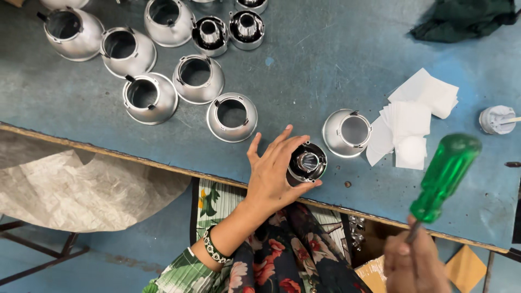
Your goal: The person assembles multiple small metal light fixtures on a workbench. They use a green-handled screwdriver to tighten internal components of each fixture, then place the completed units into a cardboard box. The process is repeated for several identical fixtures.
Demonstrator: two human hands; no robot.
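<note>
Looking down, head view: a person sits at a worn blue table (325, 59) with metal lamp parts spread across it.
Left hand: the left hand (274, 171) curls around a small dark chrome-lined reflector piece (307, 162) standing near the table's front edge; fingers spread over its left side and thumb below, a loose grip that steadies it more than clamps it.
Right hand: the right hand (413, 263) is clenched on the shaft end of a green-handled screwdriver (444, 176), the handle pointing up and away over the table edge, well apart from the piece.
Nearest neighbour: one silver cone housing (347, 132) lies just beside the held piece, to its right.
Waiting stock: seven more silver cone housings (232, 116) sit in a loose cluster at upper left, and two dark reflector pieces (210, 35) stand among them near the top edge.
Other items: a stack of white paper squares (415, 116), a small white cap (496, 119) at far right, a dark green cloth (464, 19) in the top corner.
Progress, as judged: the silver housings appear unpaired with any dark piece, so most of the work seems left; the tool is not touching the piece.
</note>
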